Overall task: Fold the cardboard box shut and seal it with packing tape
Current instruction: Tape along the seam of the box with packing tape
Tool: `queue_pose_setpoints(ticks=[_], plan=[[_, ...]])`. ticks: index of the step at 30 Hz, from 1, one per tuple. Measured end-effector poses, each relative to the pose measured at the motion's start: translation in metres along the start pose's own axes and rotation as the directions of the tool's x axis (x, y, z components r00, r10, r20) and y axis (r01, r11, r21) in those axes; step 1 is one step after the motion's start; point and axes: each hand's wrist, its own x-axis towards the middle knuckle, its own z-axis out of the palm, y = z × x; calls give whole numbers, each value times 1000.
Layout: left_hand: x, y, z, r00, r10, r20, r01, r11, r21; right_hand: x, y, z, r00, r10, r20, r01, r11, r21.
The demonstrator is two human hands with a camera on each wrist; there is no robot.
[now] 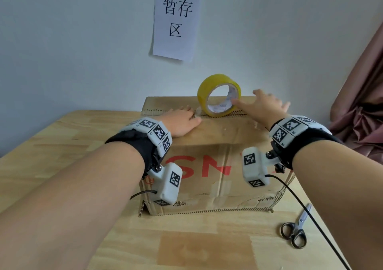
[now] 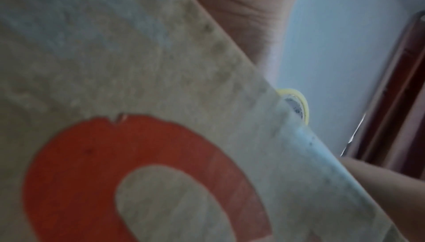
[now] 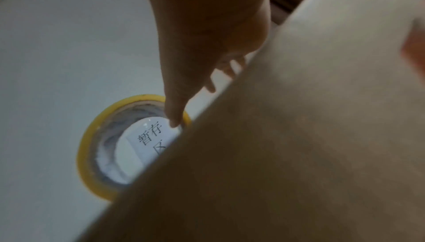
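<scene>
The cardboard box (image 1: 209,145) sits closed on the wooden table (image 1: 62,145), pushed back near the wall, its brown flaps folded flat and the corrugated edges along the top seam and the bottom front frayed and ragged. Big red letters run across the front panel, upside down from here; an "S" and an "N" can be made out, and the small print below is too fine to read. Up on top stands the yellow tape roll (image 1: 219,94), on edge, right at the seam. The left hand (image 1: 182,122) lies flat on the lid, fingers straight and close together, fingertips pressing a clear tape end beside the roll. The right hand (image 1: 267,106) reaches in with fingers spread; in the right wrist view its thumb tip touches the roll's inner rim. A white paper sign (image 1: 177,21) on the wall reads "暂存区". Scissors (image 1: 295,231) lie on the table to the right, near the front, blades shut.
</scene>
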Motion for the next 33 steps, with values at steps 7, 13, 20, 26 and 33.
queue_pose_setpoints(ticks=[7, 13, 20, 26, 33], plan=[[-8, -1, -4, 999, -30, -17, 31, 999, 35, -4, 25, -2, 977, 115, 182, -81, 979, -186], [-27, -38, -15, 985, -173, 13, 173, 984, 29, -16, -12, 6, 968, 21, 249, 8, 993, -116], [-36, -63, -6, 986, -157, -49, 158, 987, 16, -39, -75, 10, 967, -213, 141, 150, 920, 364], [-36, -67, -4, 987, -148, -67, 147, 989, -12, -49, -136, 16, 926, -377, 24, 313, 801, 511], [-36, -65, -4, 985, -166, -39, 167, 986, 12, -46, -158, 25, 935, -353, 32, 324, 888, 325]])
